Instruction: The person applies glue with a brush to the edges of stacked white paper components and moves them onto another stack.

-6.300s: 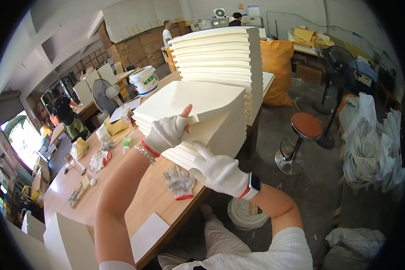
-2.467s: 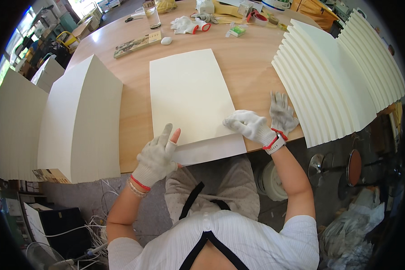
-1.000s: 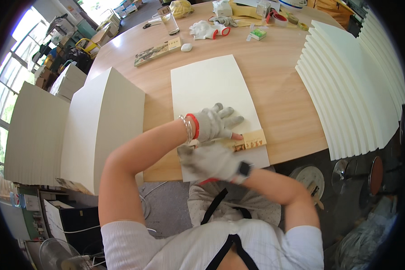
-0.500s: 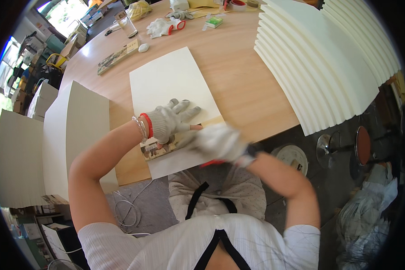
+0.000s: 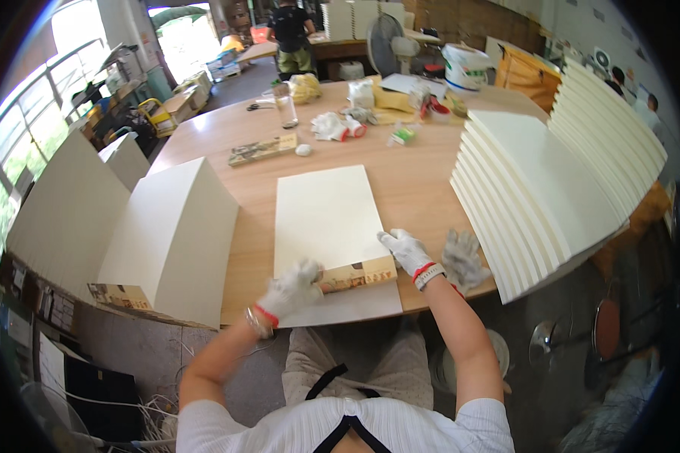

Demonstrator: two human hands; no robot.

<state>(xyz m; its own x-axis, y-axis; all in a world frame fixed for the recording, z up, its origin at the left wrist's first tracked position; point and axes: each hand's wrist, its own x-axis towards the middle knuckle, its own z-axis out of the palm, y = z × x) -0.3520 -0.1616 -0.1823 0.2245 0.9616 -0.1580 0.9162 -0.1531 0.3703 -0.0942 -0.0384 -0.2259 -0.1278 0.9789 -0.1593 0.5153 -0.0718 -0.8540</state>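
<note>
Standing at the left, a tall paper stack point(image 5: 185, 226), smooth, cream and flat-sided, has a printed patch at its near bottom corner. Next comes the left hand point(image 5: 293, 289), in a knitted white glove with a red cuff, blurred over the near-left corner of the paper block point(image 5: 326, 211); whether its fingers pinch anything, I cannot tell. The block, pale and rectangular, lies flat in the middle of the wooden table point(image 5: 423, 181), with a printed strip point(image 5: 363, 273) along its near edge and a thin white sheet point(image 5: 366, 302) showing below. At its right edge the right hand point(image 5: 406, 251), also gloved, has its fingers close together; their grip is unclear.

Farther back, left to right, are a patterned bar point(image 5: 263, 149), a clear glass point(image 5: 285, 106), red-cuffed gloves point(image 5: 338, 127), a green packet point(image 5: 403, 136) and a white bucket point(image 5: 465, 68). A crumpled grey glove point(image 5: 462, 260) lies between the right hand and a ridged, leaning stack point(image 5: 533, 181).
</note>
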